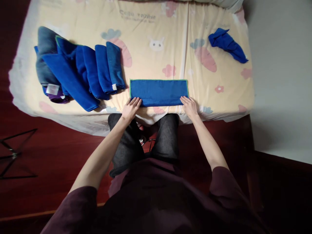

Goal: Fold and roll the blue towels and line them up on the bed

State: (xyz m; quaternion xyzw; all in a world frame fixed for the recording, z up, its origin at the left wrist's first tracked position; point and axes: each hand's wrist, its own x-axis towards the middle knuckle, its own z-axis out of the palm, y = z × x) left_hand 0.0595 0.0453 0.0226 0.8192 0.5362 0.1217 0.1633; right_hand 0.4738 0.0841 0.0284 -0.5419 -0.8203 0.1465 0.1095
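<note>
A blue towel (pixel 159 91) with green edging lies in front of me, its near part doubled over into a wide strip. On its near left corner rests my left hand (pixel 131 108), fingers stretched out over the cloth. My right hand (pixel 189 106) lies flat on the near right corner, its fingers also extended. To the left, several rolled or folded blue towels (pixel 89 71) sit side by side, some overlapping. A crumpled blue cloth (pixel 227 45) lies apart at the far right.
Everything rests on a bed with a cream sheet (pixel 151 61) printed with carrots and rabbits. A grey wall (pixel 280 81) borders the right side. Thin black stand legs (pixel 14 155) are on the dark red floor (pixel 58 152) at left.
</note>
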